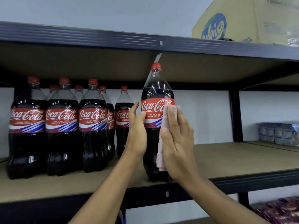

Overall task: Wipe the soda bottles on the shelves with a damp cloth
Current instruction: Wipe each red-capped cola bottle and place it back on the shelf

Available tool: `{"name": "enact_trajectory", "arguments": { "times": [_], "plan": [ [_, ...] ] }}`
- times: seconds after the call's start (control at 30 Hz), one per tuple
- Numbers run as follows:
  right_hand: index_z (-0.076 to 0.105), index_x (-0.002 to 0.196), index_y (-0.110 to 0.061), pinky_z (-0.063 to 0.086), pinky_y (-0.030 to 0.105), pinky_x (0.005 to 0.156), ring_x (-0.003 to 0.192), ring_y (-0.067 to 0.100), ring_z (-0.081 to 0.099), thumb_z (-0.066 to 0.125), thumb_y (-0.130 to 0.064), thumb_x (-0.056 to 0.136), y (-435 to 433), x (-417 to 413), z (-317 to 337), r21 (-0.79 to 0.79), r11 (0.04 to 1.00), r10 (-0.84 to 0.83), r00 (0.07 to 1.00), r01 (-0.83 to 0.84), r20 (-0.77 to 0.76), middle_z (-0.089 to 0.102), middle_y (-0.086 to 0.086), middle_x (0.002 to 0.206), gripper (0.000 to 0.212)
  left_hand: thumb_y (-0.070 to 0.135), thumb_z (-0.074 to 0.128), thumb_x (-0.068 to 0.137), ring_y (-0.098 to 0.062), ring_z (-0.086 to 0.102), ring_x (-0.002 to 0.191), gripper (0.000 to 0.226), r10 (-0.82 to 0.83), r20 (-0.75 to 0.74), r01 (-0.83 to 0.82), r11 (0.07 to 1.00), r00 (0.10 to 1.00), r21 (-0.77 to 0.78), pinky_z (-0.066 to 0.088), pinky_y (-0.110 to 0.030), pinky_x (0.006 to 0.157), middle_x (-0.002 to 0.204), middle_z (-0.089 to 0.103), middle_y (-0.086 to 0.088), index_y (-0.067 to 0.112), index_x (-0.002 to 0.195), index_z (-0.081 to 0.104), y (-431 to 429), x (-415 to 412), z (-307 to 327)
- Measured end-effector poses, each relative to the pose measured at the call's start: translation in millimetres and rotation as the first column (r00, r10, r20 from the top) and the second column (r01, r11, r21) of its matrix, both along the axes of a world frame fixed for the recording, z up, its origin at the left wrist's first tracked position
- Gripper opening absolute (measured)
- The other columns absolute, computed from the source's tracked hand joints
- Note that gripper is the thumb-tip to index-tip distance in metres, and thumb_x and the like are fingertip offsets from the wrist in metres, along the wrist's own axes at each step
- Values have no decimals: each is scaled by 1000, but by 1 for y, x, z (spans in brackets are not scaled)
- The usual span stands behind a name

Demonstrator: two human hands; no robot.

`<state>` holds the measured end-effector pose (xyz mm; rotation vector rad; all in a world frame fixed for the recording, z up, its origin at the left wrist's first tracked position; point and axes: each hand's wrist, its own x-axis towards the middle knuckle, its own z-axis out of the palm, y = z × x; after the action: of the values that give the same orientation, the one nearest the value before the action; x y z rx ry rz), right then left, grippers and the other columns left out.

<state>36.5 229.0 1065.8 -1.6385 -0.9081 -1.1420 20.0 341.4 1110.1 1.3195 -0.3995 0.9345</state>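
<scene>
Bottle in work: tall clear plastic cola bottle with red cap and red label (157, 92), upright near the front edge of the brown board shelf (234, 159), apart from the row of matching cola bottles (61, 126) to its left. Our left hand (136, 130) steadies its left side, fingers nearly straight, thumb on the label. Our right hand (178, 143) lies flat, fingers straight, pressing a pale pink cloth (161, 160) against the bottle's right side. Yellow cardboard box (242, 18) on the shelf above; blurred plastic-wrapped pack (278, 133) far right
</scene>
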Motion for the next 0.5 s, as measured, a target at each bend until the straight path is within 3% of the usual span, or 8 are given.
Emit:
{"name": "enact_trajectory", "arguments": {
  "times": [0.1, 0.2, 0.27, 0.3, 0.33, 0.4, 0.5],
  "plan": [
    [21, 160, -42, 10, 10, 118, 148, -15, 7, 28, -37, 112, -3, 10, 46, 70, 957, 286, 956, -282, -56, 13, -25, 166, 48, 23, 41, 109, -9, 68, 102, 37, 67, -19, -68, 995, 998, -68, 54, -21, 79, 127, 64, -4, 31, 145, 41, -4, -3, 4],
    [37, 157, -34, 19, 17, 121, 146, -10, 25, 32, -33, 112, -7, 20, 97, 105, 907, 416, 905, -407, -88, 31, -19, 162, 46, 38, 48, 103, -10, 70, 105, 41, 157, 8, -156, 985, 988, -72, 56, -32, 91, 129, 64, -4, 38, 143, 37, -10, -8, 6],
    [45, 153, -34, 29, 23, 119, 141, -8, 36, 35, -36, 110, -7, 24, 112, 127, 887, 456, 885, -443, -98, 40, -17, 157, 45, 45, 50, 104, 4, 69, 100, 42, 222, 19, -222, 975, 975, -33, 53, -30, 95, 124, 62, 8, 41, 143, 34, -17, -13, 5],
    [46, 153, -35, 28, 18, 116, 141, -9, 35, 35, -36, 110, -5, 25, 112, 128, 887, 456, 886, -443, -88, 40, -18, 157, 44, 45, 48, 106, 14, 65, 97, 44, 260, 25, -260, 966, 965, 0, 50, -26, 95, 121, 58, 17, 42, 146, 32, -21, -16, 4],
    [44, 153, -36, 25, 12, 113, 143, -10, 30, 35, -34, 110, -3, 24, 106, 117, 894, 441, 895, -432, -68, 36, -19, 160, 45, 47, 46, 105, 21, 61, 98, 48, 294, 29, -295, 955, 955, 40, 48, -23, 95, 120, 54, 25, 42, 150, 30, -25, -17, 4],
    [33, 158, -40, 17, 9, 113, 150, -9, 15, 31, -38, 109, 0, 20, 80, 67, 930, 363, 932, -362, 3, 20, -20, 167, 48, 52, 45, 104, 20, 58, 104, 53, 341, 27, -342, 934, 940, 99, 47, -23, 98, 122, 53, 29, 44, 153, 29, -29, -16, 3],
    [11, 157, -55, 15, 23, 122, 153, -5, -1, 25, -47, 108, -1, 11, 22, 16, 954, 300, 953, -301, 37, -4, -26, 167, 52, 51, 49, 104, 10, 64, 106, 48, 361, 47, -364, 929, 931, 72, 51, -31, 102, 123, 60, 23, 46, 150, 36, -24, -11, 1]
  ]
}}
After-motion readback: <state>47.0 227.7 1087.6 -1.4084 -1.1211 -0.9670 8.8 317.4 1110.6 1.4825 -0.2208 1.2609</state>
